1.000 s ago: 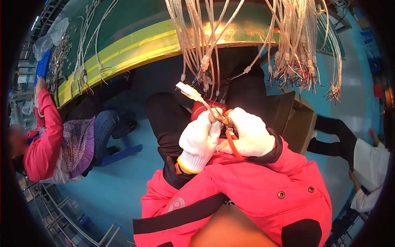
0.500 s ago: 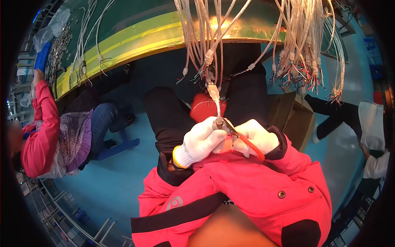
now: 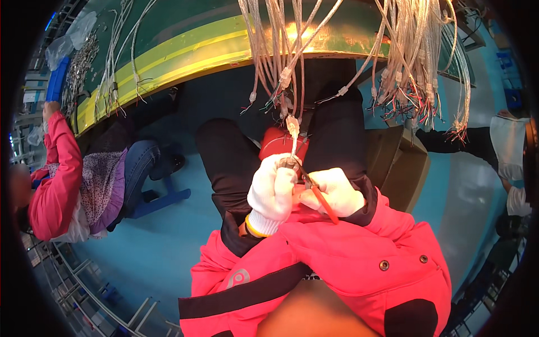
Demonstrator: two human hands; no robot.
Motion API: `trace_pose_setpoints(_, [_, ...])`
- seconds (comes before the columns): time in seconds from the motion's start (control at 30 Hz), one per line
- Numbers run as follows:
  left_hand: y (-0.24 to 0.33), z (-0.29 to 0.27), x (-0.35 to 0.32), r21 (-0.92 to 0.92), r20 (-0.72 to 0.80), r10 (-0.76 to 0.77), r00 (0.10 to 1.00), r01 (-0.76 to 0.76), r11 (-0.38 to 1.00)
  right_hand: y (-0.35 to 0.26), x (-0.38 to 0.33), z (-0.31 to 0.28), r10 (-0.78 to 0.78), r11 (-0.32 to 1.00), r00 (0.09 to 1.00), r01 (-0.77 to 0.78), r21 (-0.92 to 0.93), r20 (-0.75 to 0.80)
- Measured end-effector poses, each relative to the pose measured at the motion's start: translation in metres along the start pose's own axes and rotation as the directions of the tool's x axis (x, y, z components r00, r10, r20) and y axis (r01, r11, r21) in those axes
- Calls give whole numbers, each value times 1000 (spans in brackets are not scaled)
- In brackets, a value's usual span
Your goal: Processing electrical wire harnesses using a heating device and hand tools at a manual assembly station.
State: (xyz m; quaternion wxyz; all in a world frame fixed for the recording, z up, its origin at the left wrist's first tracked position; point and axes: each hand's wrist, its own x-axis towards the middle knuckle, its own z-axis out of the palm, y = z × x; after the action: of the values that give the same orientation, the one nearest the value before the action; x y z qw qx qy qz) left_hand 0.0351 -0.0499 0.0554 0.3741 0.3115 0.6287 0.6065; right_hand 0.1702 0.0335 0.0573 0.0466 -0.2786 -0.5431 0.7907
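Both of my gloved hands meet above my lap. My left hand [image 3: 270, 188] is closed around a clear-sheathed cable [image 3: 294, 147], and a pale plug [image 3: 292, 124] stands out beyond it toward the bench. In my right hand [image 3: 340, 194] are red-handled pliers [image 3: 324, 204], their dark jaws pointing to the cable beside my left fingers. Whether the jaws bite on the cable cannot be made out, as my left hand partly covers that spot. Just past the plug, a bunch of similar cables [image 3: 279, 48] hangs over the bench edge.
The green bench [image 3: 196, 48] with its yellow edge runs across ahead. A thicker cable bundle [image 3: 412, 62] with bare wire ends hangs at right. A red round object [image 3: 271, 147] sits between my knees, and a cardboard box [image 3: 400, 171] stands at right. Co-workers are at left and far right.
My left hand has turned more upright and shifted slightly left. My right hand and the pliers have moved left and tilted more steeply. The far-right person has shifted.
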Motion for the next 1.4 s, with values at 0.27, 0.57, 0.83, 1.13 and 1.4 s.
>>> trace_pose_setpoints(0.27, [1, -8, 3, -377, 146, -303, 942, 336, 863, -15, -4, -6, 12, 987, 977, -45, 154, 211])
trace_pose_setpoints(0.57, [-6, -7, 3, -659, 414, -185, 891, 433, 614, 14, 3, -17, -114, 749, 872, -240, 618, 477])
trace_pose_setpoints(0.83, [2, -20, 24, -426, 509, -237, 827, 482, 766, 25, 17, -23, -458, 819, 797, 205, 536, 393])
trace_pose_setpoints(1.13, [3, -18, 29, 53, 324, -76, 943, 62, 997, -13, 3, -18, 266, 963, 964, -266, -41, 7])
trace_pose_setpoints(1.4, [-28, -28, 27, -264, 323, 162, 932, -75, 962, -17, 3, -24, 302, 918, 929, -344, 198, 214])
